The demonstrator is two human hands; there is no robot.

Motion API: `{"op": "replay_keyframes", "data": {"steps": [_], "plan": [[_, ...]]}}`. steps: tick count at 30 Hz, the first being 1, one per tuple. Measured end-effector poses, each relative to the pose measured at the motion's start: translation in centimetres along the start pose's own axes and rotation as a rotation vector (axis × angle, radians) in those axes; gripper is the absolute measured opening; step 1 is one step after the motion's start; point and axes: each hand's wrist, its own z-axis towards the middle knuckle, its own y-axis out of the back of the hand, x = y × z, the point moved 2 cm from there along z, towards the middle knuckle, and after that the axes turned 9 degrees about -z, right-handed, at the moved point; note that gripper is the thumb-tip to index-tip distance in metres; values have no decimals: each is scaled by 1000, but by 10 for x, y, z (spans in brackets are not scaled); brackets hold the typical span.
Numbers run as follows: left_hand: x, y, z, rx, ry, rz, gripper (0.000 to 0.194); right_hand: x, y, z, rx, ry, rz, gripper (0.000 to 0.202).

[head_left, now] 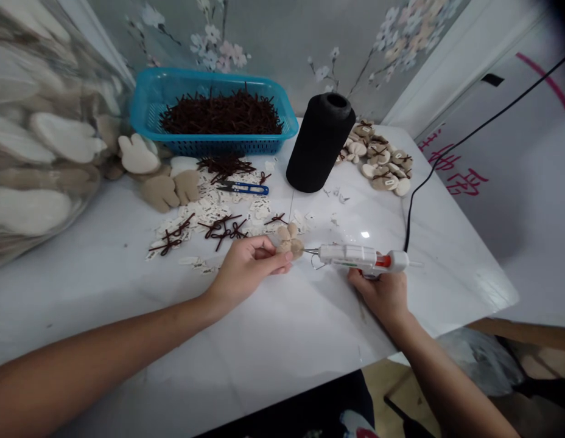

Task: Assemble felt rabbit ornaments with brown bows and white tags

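My left hand [248, 264] pinches a small beige bunny-shaped felt piece [289, 239] above the white table. My right hand [385, 295] is wrapped round the handle of a white glue gun [349, 257], whose metal tip points left and meets the lower right of the beige piece. Just beyond my left hand lie dark brown bows [223, 230] and many small white labels [209, 207]. Blue thread snips [246, 188] rest on the labels, beside a small heap of brown bows [225, 165].
A blue basket [214, 146] of brown bows stands at the back, with a black thread cone [319, 143] to its right. Finished-looking bunny pieces [385, 161] are piled back right. A clear bag [40, 134] of bunny shapes fills the left. A black cord [474, 128] hangs right.
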Motion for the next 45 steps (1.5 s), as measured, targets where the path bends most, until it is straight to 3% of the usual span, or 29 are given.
{"op": "replay_keyframes", "data": {"steps": [15, 24, 27, 30, 32, 35, 41, 45], "plan": [[1, 2, 1, 22, -22, -74, 28, -4, -2, -2, 38, -82, 18, 24], [-3, 3, 0, 2, -4, -96, 26, -6, -4, -1, -24, -70, -2, 28], [-5, 3, -1, 6, 5, -113, 25, -18, -2, 4, -81, -105, -52, 32], [-4, 3, 0, 50, 15, -91, 24, -41, 2, 17, -109, -236, -184, 40], [-4, 3, 0, 91, 17, -69, 24, -59, 3, 27, -50, -338, -283, 49], [-4, 2, -1, 139, 18, -30, 24, -78, 4, 41, 18, -336, -313, 52], [-6, 1, -5, 177, 8, 33, 24, -85, 0, 54, 2, -304, -298, 50], [-4, 0, -10, 263, -30, 100, 23, -84, 6, 41, -69, -337, -288, 58]]}}
